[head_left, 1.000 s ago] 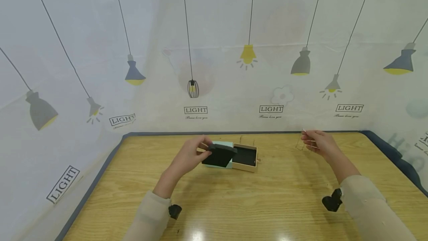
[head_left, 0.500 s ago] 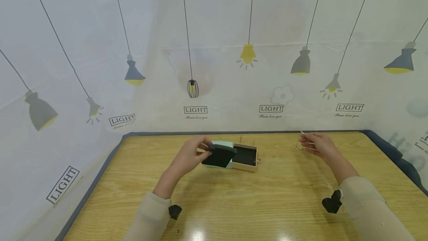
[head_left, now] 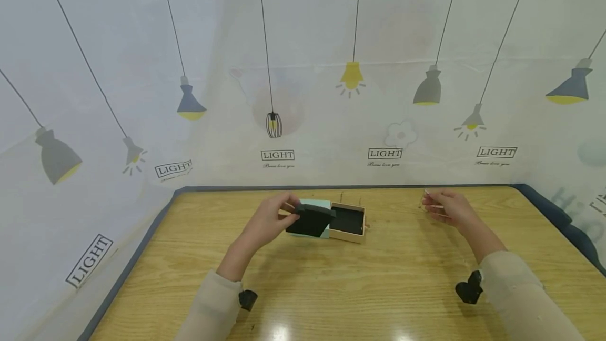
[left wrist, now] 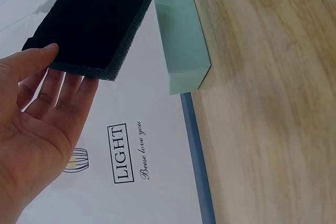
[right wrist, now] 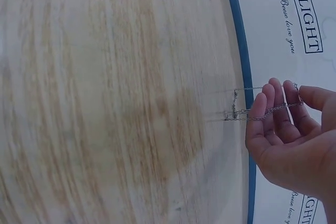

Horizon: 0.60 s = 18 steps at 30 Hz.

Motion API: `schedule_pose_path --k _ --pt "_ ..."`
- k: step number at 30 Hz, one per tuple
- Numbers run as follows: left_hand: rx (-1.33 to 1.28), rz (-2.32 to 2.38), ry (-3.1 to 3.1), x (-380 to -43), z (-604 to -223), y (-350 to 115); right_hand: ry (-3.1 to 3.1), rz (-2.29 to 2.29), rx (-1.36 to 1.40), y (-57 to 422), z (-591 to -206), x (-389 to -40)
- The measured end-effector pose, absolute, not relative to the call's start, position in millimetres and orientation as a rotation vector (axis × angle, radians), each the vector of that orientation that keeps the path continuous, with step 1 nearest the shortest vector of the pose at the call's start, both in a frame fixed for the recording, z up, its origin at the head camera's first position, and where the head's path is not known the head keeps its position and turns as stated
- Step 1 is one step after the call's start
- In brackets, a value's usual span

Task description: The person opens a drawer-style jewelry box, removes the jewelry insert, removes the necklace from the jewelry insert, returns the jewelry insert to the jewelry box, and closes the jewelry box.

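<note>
In the head view my left hand (head_left: pixel 271 221) pinches a square black foam pad (head_left: pixel 310 220) by its edge, thumb on one face and fingers behind. The pad is tilted in front of a mint-green box sleeve (left wrist: pixel 181 35), hiding much of it. Out of the sleeve's right side slides a tan drawer (head_left: pixel 347 237) with a black inside. Farther right, my right hand (head_left: pixel 453 208) pinches a thin silver chain (right wrist: pixel 234 107) between thumb and forefinger. Several strands drape past the other fingers, their lower ends close to the table; whether they touch it, I cannot tell.
The wood-grain table (head_left: pixel 379 288) has a dark blue border along its back and sides. Behind it hangs a pale cloth (head_left: pixel 322 109) printed with lamps. A black wrist camera (head_left: pixel 470 288) sits at the right sleeve, another camera (head_left: pixel 248 299) at the left.
My right hand has shifted slightly left and a little lower with the chain. The left hand, the foam pad and the box stay where they were.
</note>
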State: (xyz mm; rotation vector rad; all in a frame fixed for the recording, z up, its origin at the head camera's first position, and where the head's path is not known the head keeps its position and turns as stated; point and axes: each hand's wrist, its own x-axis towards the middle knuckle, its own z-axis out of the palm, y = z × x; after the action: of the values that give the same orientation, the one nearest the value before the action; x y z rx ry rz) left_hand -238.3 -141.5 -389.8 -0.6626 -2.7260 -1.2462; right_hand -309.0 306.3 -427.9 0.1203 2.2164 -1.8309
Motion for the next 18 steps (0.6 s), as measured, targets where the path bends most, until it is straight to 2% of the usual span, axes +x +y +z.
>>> schedule_pose_path --k 18 --pt "-0.659 -1.254 -2.717 -237.8 -389.2 -141.7 2.340 -1.675 0.080 300.5 -434.4 -310.9"
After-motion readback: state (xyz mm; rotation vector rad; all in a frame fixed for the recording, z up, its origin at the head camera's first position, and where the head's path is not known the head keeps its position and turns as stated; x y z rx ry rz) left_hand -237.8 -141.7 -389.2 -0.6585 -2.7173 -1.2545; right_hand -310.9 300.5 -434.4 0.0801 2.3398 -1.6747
